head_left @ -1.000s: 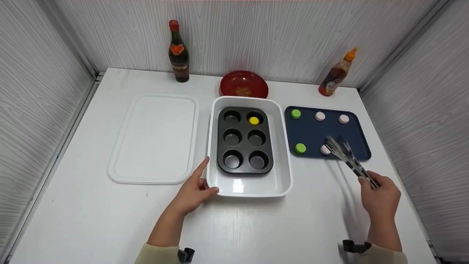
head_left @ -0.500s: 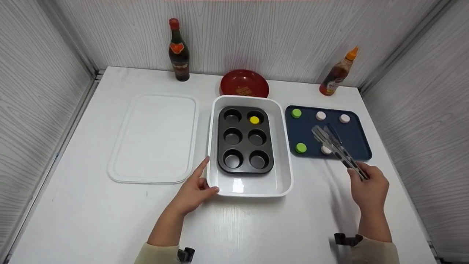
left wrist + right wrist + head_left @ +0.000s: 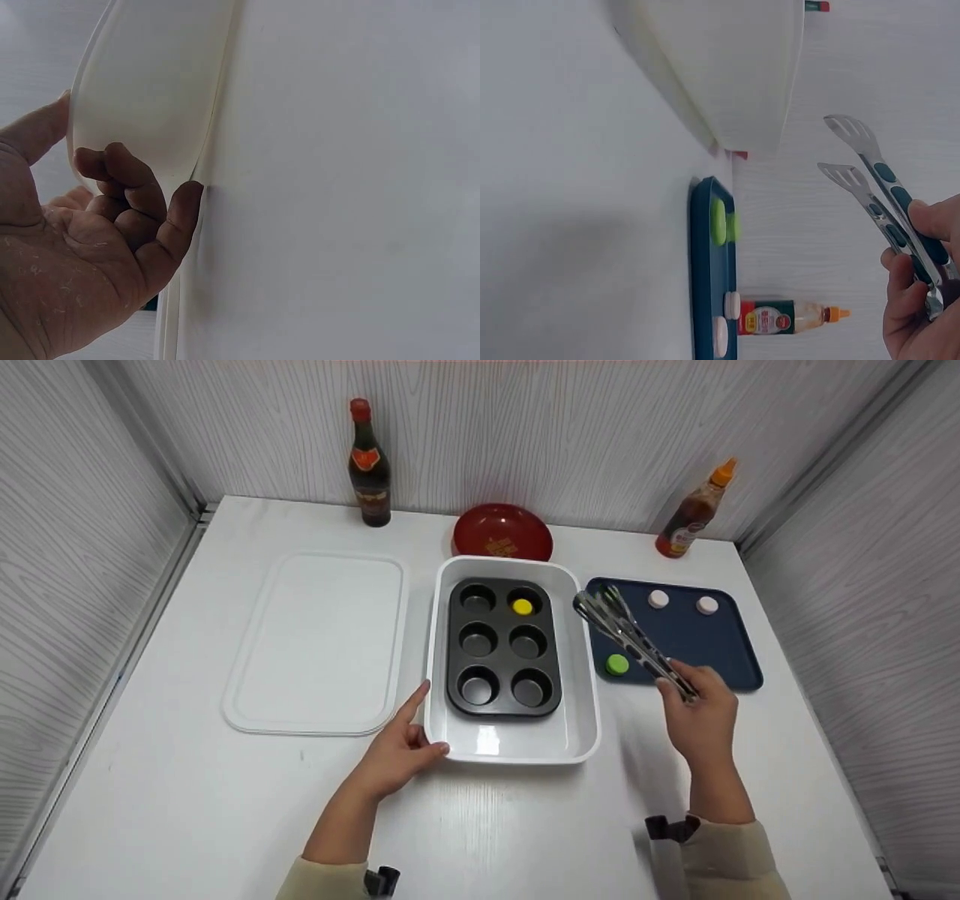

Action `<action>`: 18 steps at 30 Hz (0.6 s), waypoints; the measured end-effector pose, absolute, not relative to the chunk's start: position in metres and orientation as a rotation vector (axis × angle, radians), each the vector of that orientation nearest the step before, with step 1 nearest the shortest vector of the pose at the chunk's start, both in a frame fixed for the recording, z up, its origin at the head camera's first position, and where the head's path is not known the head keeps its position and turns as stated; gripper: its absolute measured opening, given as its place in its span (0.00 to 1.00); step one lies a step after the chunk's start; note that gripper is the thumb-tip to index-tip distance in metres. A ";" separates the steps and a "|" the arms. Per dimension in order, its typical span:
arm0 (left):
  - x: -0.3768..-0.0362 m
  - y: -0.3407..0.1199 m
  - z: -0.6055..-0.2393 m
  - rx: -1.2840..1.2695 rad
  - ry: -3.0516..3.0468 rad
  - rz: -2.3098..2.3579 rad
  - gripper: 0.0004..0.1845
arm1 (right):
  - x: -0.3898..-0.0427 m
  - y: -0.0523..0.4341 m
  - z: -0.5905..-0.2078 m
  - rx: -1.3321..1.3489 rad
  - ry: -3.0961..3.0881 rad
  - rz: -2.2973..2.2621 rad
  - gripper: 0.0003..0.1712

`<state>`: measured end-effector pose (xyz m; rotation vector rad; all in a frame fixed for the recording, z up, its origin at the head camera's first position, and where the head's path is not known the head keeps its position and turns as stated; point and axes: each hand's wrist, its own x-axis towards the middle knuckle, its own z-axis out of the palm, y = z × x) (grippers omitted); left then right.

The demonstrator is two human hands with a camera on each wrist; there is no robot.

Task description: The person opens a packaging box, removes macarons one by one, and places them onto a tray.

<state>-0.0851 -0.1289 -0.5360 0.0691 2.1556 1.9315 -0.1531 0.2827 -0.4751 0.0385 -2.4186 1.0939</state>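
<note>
1. Sitting in the middle of the desk is a big white dish. The left hand rests against its near left corner, thumb on the rim and fingers curled by the wall, as if to keep it from sliding.
2. Inside the dish lies a dark muffin pan with six cups. Only the far right cup has something in it, a yellow disc. The other five are bare.
3. By the dish's right side lies a blue tray. It shows one green disc at its near left and two white discs along its far edge.
4. The right hand grips metal tongs by the handle, fingers wrapped tight. The tips hang narrowly apart over the tray's far left corner, next to the dish rim, with nothing seen between them.
</note>
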 end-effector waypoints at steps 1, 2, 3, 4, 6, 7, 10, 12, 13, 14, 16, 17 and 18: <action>-0.085 -0.129 -0.536 0.072 2.155 1.933 0.55 | -0.155 0.279 -0.475 0.056 -2.425 1.100 0.17; -0.085 -0.129 -0.536 0.073 2.155 1.933 0.55 | -0.156 0.275 -0.475 0.075 -2.432 1.107 0.17; -0.085 -0.129 -0.536 0.077 2.155 1.933 0.54 | -0.158 0.272 -0.475 0.092 -2.440 1.106 0.17; -0.084 -0.129 -0.535 0.081 2.155 1.934 0.54 | -0.160 0.269 -0.475 0.113 -2.444 1.105 0.17; -0.084 -0.130 -0.535 0.086 2.161 1.934 0.54 | -0.164 0.263 -0.475 0.160 -2.452 1.094 0.17; -0.084 -0.130 -0.535 0.086 2.163 1.935 0.54 | -0.167 0.259 -0.474 0.182 -2.453 1.090 0.17; -0.083 -0.130 -0.535 0.082 2.171 1.933 0.54 | -0.175 0.250 -0.473 0.245 -2.462 1.075 0.16; -0.084 -0.130 -0.535 0.077 2.171 1.931 0.54 | -0.180 0.244 -0.472 0.270 -2.478 1.066 0.16; -0.083 -0.130 -0.535 0.078 2.174 1.928 0.54 | -0.183 0.241 -0.472 0.275 -2.491 1.062 0.16; -0.083 -0.130 -0.535 0.080 2.177 1.927 0.54 | -0.185 0.239 -0.471 0.279 -2.505 1.055 0.16; -0.083 -0.130 -0.535 0.082 2.181 1.920 0.54 | -0.190 0.234 -0.471 0.280 -2.539 1.034 0.16; -0.083 -0.130 -0.535 0.083 2.186 1.916 0.54 | -0.193 0.232 -0.470 0.283 -2.554 1.027 0.16; -0.083 -0.130 -0.535 0.084 2.187 1.914 0.54 | -0.195 0.230 -0.470 0.288 -2.569 1.020 0.16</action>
